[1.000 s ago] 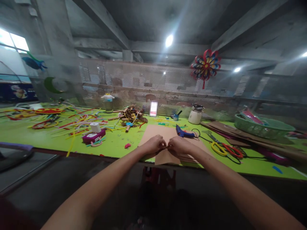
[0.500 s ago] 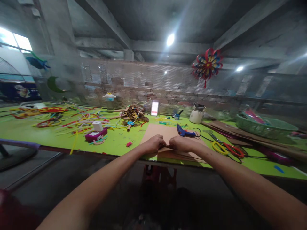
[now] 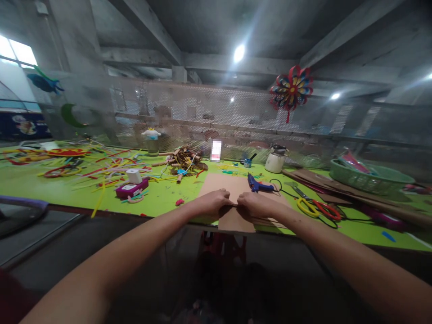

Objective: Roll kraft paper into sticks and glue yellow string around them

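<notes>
Paper (image 3: 236, 221) has dipped a bit, lower ctr; our L hand (image 3: 215, 201) & R hand (image 3: 255, 204) pinch its edge; we'd best press evenly.

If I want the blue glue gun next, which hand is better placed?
Probably the right hand: the blue glue gun lies just beyond it, while the left hand is farther away. Both appear to pinch brown paper, so either would first let go.
</notes>
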A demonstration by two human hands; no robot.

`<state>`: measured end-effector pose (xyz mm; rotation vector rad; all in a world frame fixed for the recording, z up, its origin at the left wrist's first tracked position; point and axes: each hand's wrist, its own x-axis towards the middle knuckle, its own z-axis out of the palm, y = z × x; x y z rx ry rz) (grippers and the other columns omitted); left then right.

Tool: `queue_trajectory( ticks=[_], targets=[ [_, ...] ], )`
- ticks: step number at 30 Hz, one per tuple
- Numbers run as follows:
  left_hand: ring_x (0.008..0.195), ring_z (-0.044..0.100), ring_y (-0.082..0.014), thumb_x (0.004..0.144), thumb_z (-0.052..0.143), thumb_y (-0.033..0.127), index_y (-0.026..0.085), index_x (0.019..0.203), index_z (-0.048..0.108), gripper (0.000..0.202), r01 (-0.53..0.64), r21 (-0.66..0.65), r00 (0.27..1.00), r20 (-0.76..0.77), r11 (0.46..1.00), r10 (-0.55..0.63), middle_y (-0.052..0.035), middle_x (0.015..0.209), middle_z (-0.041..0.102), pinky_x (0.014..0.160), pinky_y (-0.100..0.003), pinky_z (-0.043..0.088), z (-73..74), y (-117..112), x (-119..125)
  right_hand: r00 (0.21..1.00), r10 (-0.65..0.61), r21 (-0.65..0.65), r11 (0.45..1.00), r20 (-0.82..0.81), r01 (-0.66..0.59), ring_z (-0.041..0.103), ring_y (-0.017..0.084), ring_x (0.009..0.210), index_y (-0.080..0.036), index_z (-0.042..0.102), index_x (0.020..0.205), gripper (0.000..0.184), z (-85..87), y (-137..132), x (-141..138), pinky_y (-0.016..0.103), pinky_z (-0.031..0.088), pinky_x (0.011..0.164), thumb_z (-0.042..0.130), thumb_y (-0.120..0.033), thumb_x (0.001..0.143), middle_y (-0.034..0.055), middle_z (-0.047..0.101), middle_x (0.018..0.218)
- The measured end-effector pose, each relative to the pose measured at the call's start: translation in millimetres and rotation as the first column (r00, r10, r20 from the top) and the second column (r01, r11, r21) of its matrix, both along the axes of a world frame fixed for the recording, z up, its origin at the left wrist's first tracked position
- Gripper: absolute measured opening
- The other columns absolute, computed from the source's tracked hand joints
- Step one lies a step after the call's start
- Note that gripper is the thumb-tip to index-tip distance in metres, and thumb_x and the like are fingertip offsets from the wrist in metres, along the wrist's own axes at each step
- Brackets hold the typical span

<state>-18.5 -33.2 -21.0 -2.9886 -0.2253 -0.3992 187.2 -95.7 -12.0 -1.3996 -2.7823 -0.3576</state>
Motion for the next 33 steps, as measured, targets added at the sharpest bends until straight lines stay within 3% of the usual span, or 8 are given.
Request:
queue_trajectory(
  ticks=[4,7,10,13,17,23,29,33],
  targets=[
    [0.078,0.049,-0.0189,0.073,0.058,0.017,0.024,0.112,0.060,0.040,-0.003,0.005,1.000,-0.005,1.000,0.003,-0.0075,0.079,0.055,0.071,-0.026,0.036,1.5,1,0,1.000,-0.005,0.085,0.996,0.017,0.003,0.055,0.017,0.073,-0.013,0.060,0.082,0.020,-8.7,-2,-3,0.026,0.035,0.063,0.045,-0.026,0.086,0.0088,0.061,0.081],
    [0.071,0.050,-0.0164,0.073,0.055,0.021,0.023,0.096,0.068,0.026,-0.089,-0.138,0.996,-0.021,0.987,0.087,-0.0061,0.077,0.058,0.067,-0.024,0.036,6.0,3,7,0.999,-0.026,0.137,0.990,0.035,0.021,0.053,0.018,0.073,-0.013,0.059,0.083,0.016,-17.0,-1,-4,0.027,0.035,0.063,0.045,-0.021,0.086,0.0083,0.059,0.079],
    [0.056,0.045,-0.0126,0.076,0.050,0.027,0.017,0.073,0.069,0.021,-0.256,-0.347,0.966,-0.066,0.902,0.249,-0.0037,0.063,0.058,0.058,-0.023,0.033,13.6,10,20,0.999,-0.010,0.191,0.982,0.051,0.000,0.051,0.018,0.075,-0.012,0.058,0.084,0.013,-24.2,-2,-3,0.028,0.036,0.065,0.045,-0.015,0.085,0.0088,0.058,0.080],
    [0.046,0.036,-0.0101,0.079,0.046,0.033,0.014,0.061,0.064,0.033,-0.335,-0.436,0.938,-0.067,0.835,0.341,-0.0008,0.049,0.051,0.051,-0.024,0.028,18.7,18,34,0.999,0.025,0.284,0.958,0.044,-0.036,0.048,0.020,0.078,-0.011,0.058,0.085,0.013,-28.2,-6,-1,0.030,0.037,0.068,0.045,-0.012,0.085,0.0096,0.057,0.082],
    [0.042,0.032,-0.0081,0.078,0.048,0.041,0.013,0.052,0.058,0.040,-0.355,-0.510,0.930,-0.104,0.783,0.354,0.0025,0.041,0.043,0.048,-0.023,0.027,18.8,25,38,1.000,0.011,0.402,0.916,0.006,-0.013,0.045,0.021,0.077,-0.011,0.057,0.083,0.014,-28.6,-13,0,0.031,0.038,0.066,0.043,-0.010,0.085,0.0098,0.055,0.079],
    [0.047,0.038,-0.0083,0.072,0.054,0.052,0.012,0.059,0.058,0.043,-0.289,-0.735,0.944,-0.113,0.614,0.309,0.0025,0.048,0.047,0.049,-0.021,0.029,17.1,21,23,0.998,0.036,0.431,0.902,-0.042,-0.014,0.044,0.021,0.078,-0.013,0.057,0.080,0.015,-24.9,-19,-3,0.031,0.037,0.067,0.042,-0.012,0.085,0.0094,0.053,0.079],
    [0.051,0.039,-0.0086,0.077,0.048,0.049,0.011,0.070,0.062,0.040,-0.154,-0.697,0.976,0.004,0.700,0.219,0.0019,0.055,0.051,0.050,-0.020,0.030,17.6,8,16,0.906,0.029,0.273,0.957,-0.423,0.097,0.049,0.020,0.086,-0.013,0.061,0.087,0.019,-6.4,-21,3,0.030,0.040,0.073,0.045,-0.024,0.087,0.0105,0.056,0.089],
    [0.057,0.045,-0.0104,0.082,0.045,0.040,0.010,0.083,0.065,0.036,-0.117,-0.574,0.983,0.052,0.811,0.178,-0.0016,0.066,0.059,0.054,-0.020,0.032,22.0,-7,15,0.861,-0.033,-0.076,0.997,-0.507,-0.006,0.054,0.016,0.076,-0.015,0.064,0.088,0.025,14.5,-24,5,0.026,0.041,0.067,0.042,-0.027,0.088,0.0075,0.061,0.085]
  ],
)
